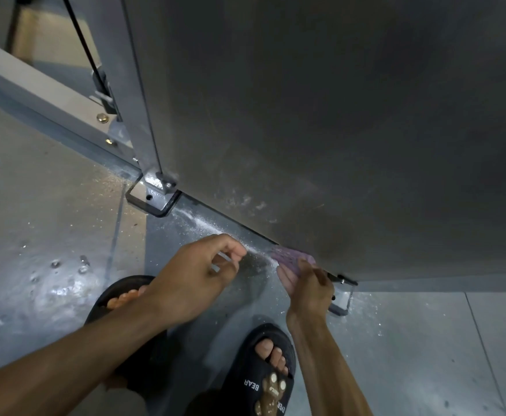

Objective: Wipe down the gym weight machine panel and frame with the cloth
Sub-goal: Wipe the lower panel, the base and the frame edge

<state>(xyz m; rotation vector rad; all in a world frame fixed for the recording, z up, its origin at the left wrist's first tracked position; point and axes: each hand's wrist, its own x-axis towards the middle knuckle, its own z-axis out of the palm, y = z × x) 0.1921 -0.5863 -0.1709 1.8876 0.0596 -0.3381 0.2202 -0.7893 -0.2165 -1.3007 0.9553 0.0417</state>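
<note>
A large dark grey panel [320, 115] of the weight machine fills the upper right of the head view, streaked with dust near its lower edge. My right hand [308, 285] holds a purple cloth [287, 256] against the panel's bottom edge, close to the floor. My left hand [197, 271] hovers just left of it above the floor, fingers loosely curled, holding nothing. The silver frame post [143, 100] runs down at the panel's left edge to a bolted foot plate [152, 199].
White dust lies along the floor [50, 220] under the panel. A second foot bracket [341, 298] sits beside my right hand. My feet in black slides [263, 382] stand on the grey floor below the hands. A black cable [80, 40] runs down at upper left.
</note>
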